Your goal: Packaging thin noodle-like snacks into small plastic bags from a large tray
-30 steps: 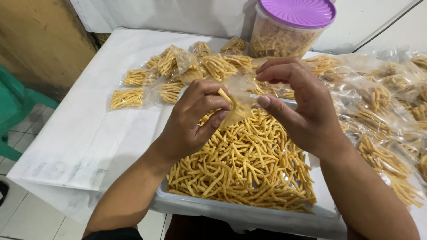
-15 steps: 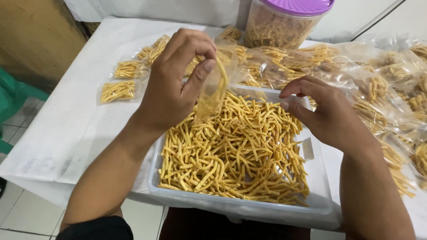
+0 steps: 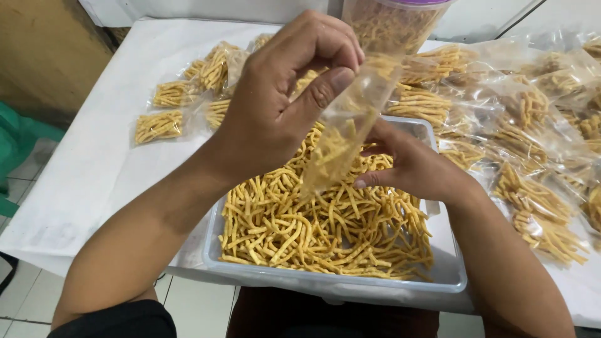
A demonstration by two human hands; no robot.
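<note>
Clear plastic, thin and crinkly: my left hand [image 3: 282, 106] pinches the top of a small bag [image 3: 344, 134] part-filled with yellow snack sticks, held above the tray [image 3: 447, 278] of loose sticks [image 3: 313, 231]; it looks light, limp and slippery, best gripped at the neck. My right hand [image 3: 413, 166] curls loosely beneath, touching the bag's lower end. Filled bags [image 3: 532, 125] and a purple-lidded jar [image 3: 394, 22] crowd the white table [image 3: 81, 181] behind.
</note>
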